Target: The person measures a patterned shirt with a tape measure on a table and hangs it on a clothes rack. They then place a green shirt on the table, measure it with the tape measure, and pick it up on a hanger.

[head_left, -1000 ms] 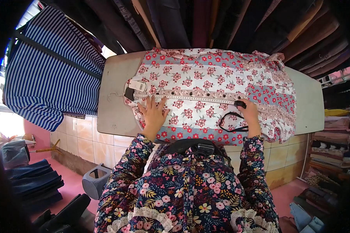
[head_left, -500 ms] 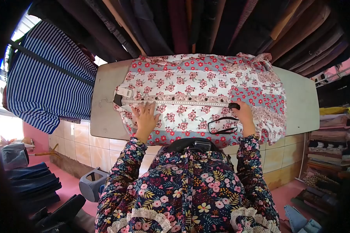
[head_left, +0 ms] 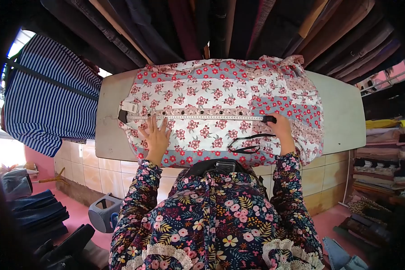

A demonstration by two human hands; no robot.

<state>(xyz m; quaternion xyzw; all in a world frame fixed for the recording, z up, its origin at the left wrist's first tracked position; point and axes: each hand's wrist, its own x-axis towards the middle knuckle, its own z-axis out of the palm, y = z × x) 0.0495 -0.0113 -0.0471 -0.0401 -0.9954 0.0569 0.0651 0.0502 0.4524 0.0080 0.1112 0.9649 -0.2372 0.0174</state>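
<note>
A white floral garment with grey and red panels (head_left: pixel 198 92) lies spread on a pale board (head_left: pixel 342 112). A white measuring tape (head_left: pixel 211 117) runs along its buttoned middle from the collar, where a white tag (head_left: pixel 129 107) lies. My left hand (head_left: pixel 156 138) rests flat with spread fingers on the garment, its fingertips at the tape. My right hand (head_left: pixel 282 129) grips the black tape case (head_left: pixel 269 119) at the tape's other end. A black strap (head_left: pixel 249 143) lies looped on the cloth beside that hand.
A blue and white striped garment (head_left: pixel 49 90) hangs at the left. Dark trousers (head_left: pixel 184 31) hang behind the board. Folded clothes (head_left: pixel 378 162) are stacked at the right. A grey stool (head_left: pixel 104 212) and dark clothes (head_left: pixel 36 211) are low at the left.
The view has shifted, so the board and garment appear further left. My right hand and the tape case are a little further along the garment, away from the collar. My left hand stays spread.
</note>
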